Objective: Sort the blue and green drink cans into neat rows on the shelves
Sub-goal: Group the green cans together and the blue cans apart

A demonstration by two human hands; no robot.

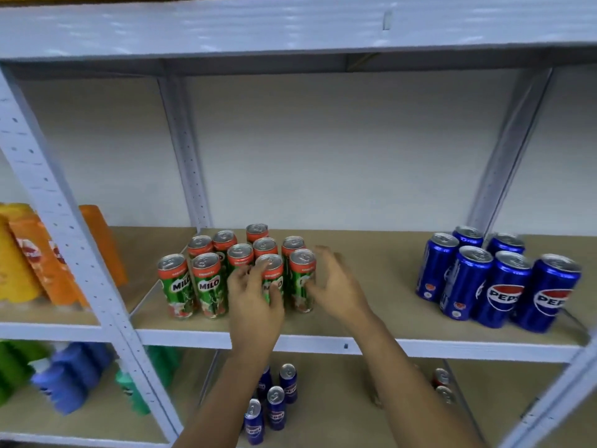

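Note:
Several green Milo cans (206, 286) stand upright in a tight cluster at the middle left of the wooden shelf (371, 305). My left hand (255, 302) wraps around one green can (270, 270) in the front row. My right hand (336, 286) is beside the rightmost front green can (302, 273), fingers spread and touching its side. Several blue Pepsi cans (504, 286) stand grouped at the right end of the same shelf. More blue cans (277, 405) stand on the shelf below, partly hidden by my forearms.
White metal uprights (64, 240) frame the bay. Orange and yellow bottles (38, 260) fill the left bay; blue and green bottles (71, 376) sit below them. Two red-topped cans (442, 383) are on the lower shelf at right. The upper shelf beam (290, 27) runs overhead.

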